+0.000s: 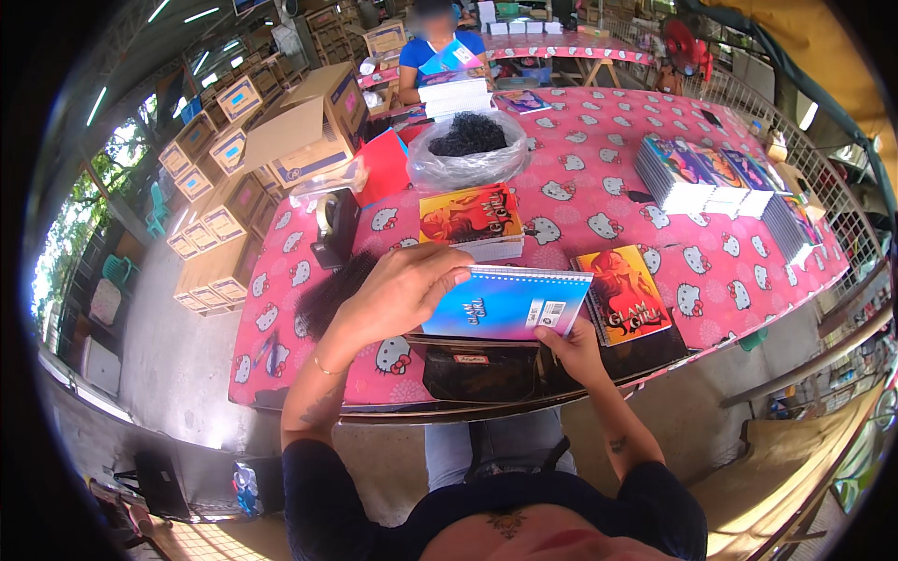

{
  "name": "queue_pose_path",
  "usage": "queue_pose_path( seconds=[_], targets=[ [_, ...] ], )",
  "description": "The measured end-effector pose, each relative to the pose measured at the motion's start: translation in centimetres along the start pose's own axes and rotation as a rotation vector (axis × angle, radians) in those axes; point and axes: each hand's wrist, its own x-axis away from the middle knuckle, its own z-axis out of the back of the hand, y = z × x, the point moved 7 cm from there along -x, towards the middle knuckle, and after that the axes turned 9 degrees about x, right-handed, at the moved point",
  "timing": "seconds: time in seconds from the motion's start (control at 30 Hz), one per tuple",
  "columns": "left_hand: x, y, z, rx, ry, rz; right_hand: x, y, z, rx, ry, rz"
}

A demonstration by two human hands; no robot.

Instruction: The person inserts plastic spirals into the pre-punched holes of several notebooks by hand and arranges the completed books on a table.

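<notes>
Between my hands is a notebook [505, 304] with its blue-and-purple cover up, a row of small holes or loops along its far edge. My left hand [398, 290] is closed on its far left corner, thumb and fingers together. At the near right corner my right hand [572, 351] grips it, thumb on the cover. A red-and-yellow notebook [625, 294] lies to the right, close to that hand. Beyond the held one sits a short stack of similar notebooks [470, 215]. Under it, at the table edge, is a black flat object [482, 374], partly covered.
The pink patterned table [552, 187] carries a plastic bag of black tangled strands [468, 136], a tape dispenser [335, 229], a bundle of thin black strands [323, 294] and notebook stacks [706, 182]. Cartons [309, 122] stand left. Across the table a person [440, 56] holds a notebook.
</notes>
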Motion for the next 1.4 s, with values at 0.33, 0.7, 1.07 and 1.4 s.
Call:
queue_pose_path(
  seconds=[0.33,0.7,1.07,1.4],
  targets=[
    [5.2,-0.1,-3.6,-0.452,-0.098,0.045,0.6,-0.6,-1.5,0.157,-0.109,0.042],
    [20.4,-13.8,-13.0,0.712,0.758,0.662,-0.4,0.6,-3.0,0.242,0.062,0.034],
    [17.2,-24.8,-6.4,-0.875,0.314,0.507,0.0,2.1,-0.4,0.077,0.134,-0.021],
    [15.2,-18.5,-3.7,-0.561,0.524,0.488,1.0,2.8,-0.9,0.040,0.171,-0.034]
  ],
)
